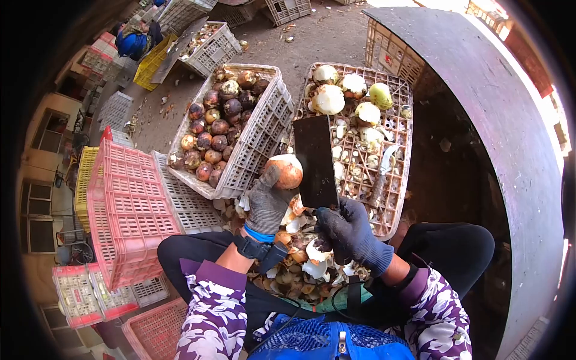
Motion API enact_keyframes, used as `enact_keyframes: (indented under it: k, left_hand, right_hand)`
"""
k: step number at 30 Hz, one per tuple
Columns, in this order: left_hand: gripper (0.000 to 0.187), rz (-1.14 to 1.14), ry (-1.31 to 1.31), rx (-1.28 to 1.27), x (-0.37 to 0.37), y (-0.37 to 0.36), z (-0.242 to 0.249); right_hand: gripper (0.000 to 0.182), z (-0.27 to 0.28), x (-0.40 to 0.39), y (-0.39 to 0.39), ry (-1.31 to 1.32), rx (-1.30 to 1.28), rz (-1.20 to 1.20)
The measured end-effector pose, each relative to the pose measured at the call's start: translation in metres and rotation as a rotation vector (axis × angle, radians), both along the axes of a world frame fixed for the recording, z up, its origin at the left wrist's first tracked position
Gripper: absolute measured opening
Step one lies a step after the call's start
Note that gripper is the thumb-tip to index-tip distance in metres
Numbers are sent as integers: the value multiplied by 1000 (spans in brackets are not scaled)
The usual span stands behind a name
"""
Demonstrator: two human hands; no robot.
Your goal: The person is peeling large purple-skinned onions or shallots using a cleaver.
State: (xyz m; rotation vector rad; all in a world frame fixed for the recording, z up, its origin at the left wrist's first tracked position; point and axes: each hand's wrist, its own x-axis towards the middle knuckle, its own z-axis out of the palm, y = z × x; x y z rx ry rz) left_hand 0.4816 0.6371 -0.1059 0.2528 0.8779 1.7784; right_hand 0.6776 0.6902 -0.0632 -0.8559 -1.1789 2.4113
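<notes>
My left hand (266,203), in a grey work glove, grips a round brown coconut (287,172) with a pale top. My right hand (354,231), in a dark glove, is closed on the handle of a broad cleaver (316,162). Its dark rectangular blade points away from me, right beside the coconut. Beneath both hands lies a heap of shell and husk pieces (315,269). Just beyond the blade, whitish trimmed coconuts (328,99) and a greenish one (381,96) sit on an upturned crate (401,138). A worn knife (384,171) lies there among scraps.
A whitish crate (264,123) full of dark round coconuts (219,126) stands front left. Pink crates (135,204) are stacked at my left. A large grey board (480,90) curves along the right. Another person (133,43) in blue is far left, near a yellow crate (153,66).
</notes>
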Motion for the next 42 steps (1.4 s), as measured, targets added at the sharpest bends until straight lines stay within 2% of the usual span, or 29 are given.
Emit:
enact_keyframes:
  k: [3,6,8,10,12,14,17,20,21,24,26,28,30,32,33,34,35,37,38,41,42]
  left_hand:
    - [50,142,-112,7,20,7,-2]
    - [50,150,-124,16,30,16,8]
    - [48,127,-103,-30,27,20,1]
    - [58,131,102,-46,23,30,-2]
    - [57,75,68,-93,5,39,-9]
    - [49,89,203,-183,-14,52,-11]
    - [42,-68,613,-395,-8,69,6]
    - [46,-154,771,-451,0,104,-11]
    - [47,-128,800,-462,12,119,-6]
    - [55,-57,1058,-231,21,164,-41]
    - [68,125,1690,-226,20,179,-67]
    - [79,124,1608,-195,31,184,-77]
    - [83,150,1675,-208,31,185,-79]
    - [82,160,1492,-213,30,182,-69]
    - [80,136,1525,-217,22,178,-68]
    - [70,160,1646,-241,14,167,-56]
    - [62,141,1602,-209,-3,157,-48]
    - [39,81,1502,-234,-48,136,-33]
    - [31,170,1525,-235,-76,119,-31]
    - [26,261,1664,-429,-190,71,-62]
    - [29,259,1742,-599,-231,50,-79]
  right_hand:
    - [19,-13,-8,-7,-39,127,-97]
    - [18,-24,-12,-10,42,64,-172]
    - [21,-31,-12,-10,5,107,-150]
    - [20,-18,-10,-10,35,5,-195]
    - [21,-25,-2,-12,37,-60,-234]
    - [20,-22,14,-10,-5,-116,-257]
    - [15,-16,32,-1,-17,-232,-374]
    - [20,-15,41,10,-81,-209,-451]
    - [23,-15,44,12,-109,-196,-483]
    - [17,-13,51,20,-150,-109,-428]
    - [20,-18,49,21,-104,-192,-476]
    - [21,-26,51,25,-102,-160,-397]
    - [23,-14,47,27,-150,-99,-408]
    - [21,-26,44,27,-188,-94,-448]
    - [20,-30,43,26,-240,-25,-453]
    - [18,-25,35,26,-290,46,-462]
    - [20,-12,30,26,-245,-50,-437]
    - [21,-21,24,25,-325,34,-450]
    - [22,-26,22,24,-365,75,-459]
    - [20,-36,15,16,-367,148,-476]
    - [20,-39,10,16,-371,194,-476]
